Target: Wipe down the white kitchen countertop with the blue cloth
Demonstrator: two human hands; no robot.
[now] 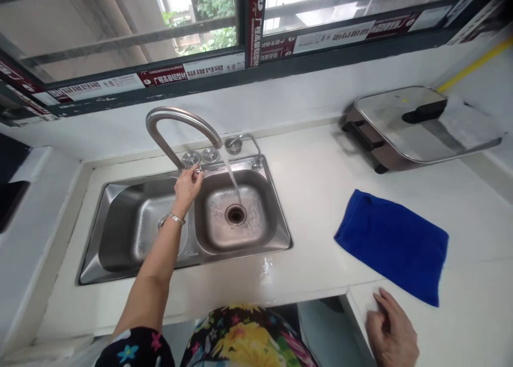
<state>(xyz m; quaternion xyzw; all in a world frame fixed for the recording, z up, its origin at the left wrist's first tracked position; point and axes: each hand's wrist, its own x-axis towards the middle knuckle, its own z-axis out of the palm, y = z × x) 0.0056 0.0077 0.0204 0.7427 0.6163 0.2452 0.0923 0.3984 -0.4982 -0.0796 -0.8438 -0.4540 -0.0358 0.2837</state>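
Note:
My left hand [187, 185] reaches over the double steel sink [120, 260] and is closed on the faucet handle [197, 169] at the base of the curved tap [176, 118]. Water [232, 182] runs from the spout into the right basin, near its drain [235, 214]. A bracelet sits on that wrist. My right hand [390, 329] rests on the white counter at the lower right, fingers loosely curled, holding nothing. It lies just below the near edge of a folded blue cloth [395, 244].
A steel electric griddle with a black-handled lid [404, 124] stands at the back right of the white counter [316, 196]. A window with labelled dark frames [240, 62] runs behind the sink. A small puddle [266, 265] glistens in front of the right basin.

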